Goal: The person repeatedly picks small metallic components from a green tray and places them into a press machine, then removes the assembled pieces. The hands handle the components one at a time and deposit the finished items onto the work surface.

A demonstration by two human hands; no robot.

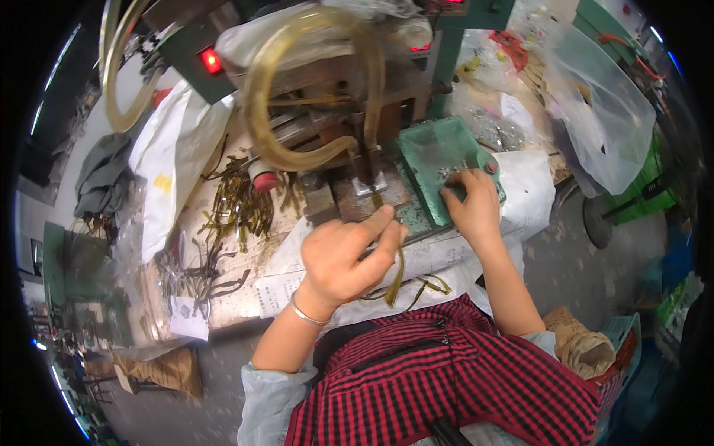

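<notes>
My left hand (349, 256) is closed in a pinch on an olive-green strap (399, 275), at the front of a bench machine's metal work block (372, 199). The strap's upper end reaches toward a small bright plate under the machine's head, and its tail hangs below my fingers toward my lap. My right hand (476, 204) is over the right side of a green tray (430, 145), thumb and forefinger apart. Small loose bits lie in the tray near those fingertips. Nothing shows between the fingers.
A thick yellowish hose (256, 97) loops in front of the machine. Left of it, a red button (265, 181) sticks out beside a heap of olive straps (242, 204). Darker strips (201, 271) lie nearer the left edge. At right hangs a clear plastic bag (602, 111).
</notes>
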